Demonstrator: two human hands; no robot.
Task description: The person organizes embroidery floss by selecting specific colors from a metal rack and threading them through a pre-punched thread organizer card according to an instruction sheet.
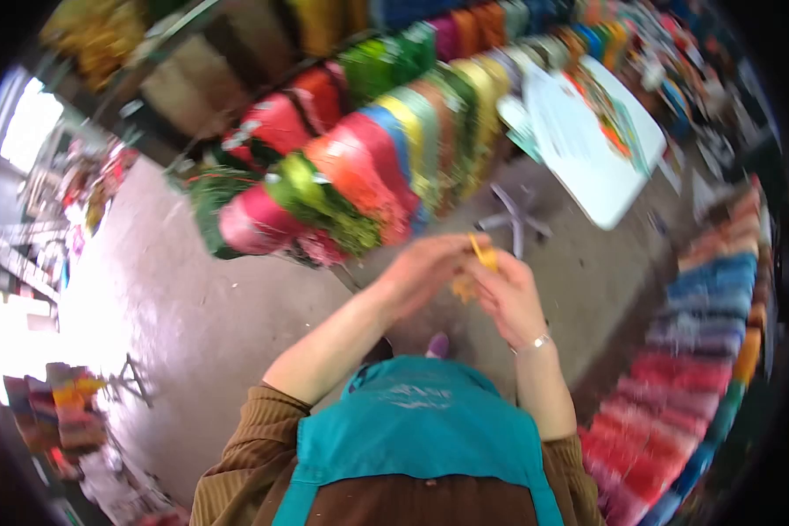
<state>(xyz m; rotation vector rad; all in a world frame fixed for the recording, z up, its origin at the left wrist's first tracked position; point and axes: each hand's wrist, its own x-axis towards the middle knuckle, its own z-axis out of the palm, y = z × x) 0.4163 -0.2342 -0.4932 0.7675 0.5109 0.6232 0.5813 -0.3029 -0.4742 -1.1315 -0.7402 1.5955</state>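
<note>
In front of my chest, above the floor, a small orange-yellow strand bundle that looks like yarn is pinched between my hands. My left hand reaches in from the left, its fingertips closed at the bundle's upper end. My right hand, with a bracelet at the wrist, closes its thumb and fingers around the lower part. Some yellow strands hang below the fingers. Motion blur hides the exact grip of the fingertips.
Colourful yarn skeins hang on a rack ahead. A white board with papers and orange-green strands stands ahead right, above a star-shaped stand base. More skeins line the right side. Grey floor stretches left.
</note>
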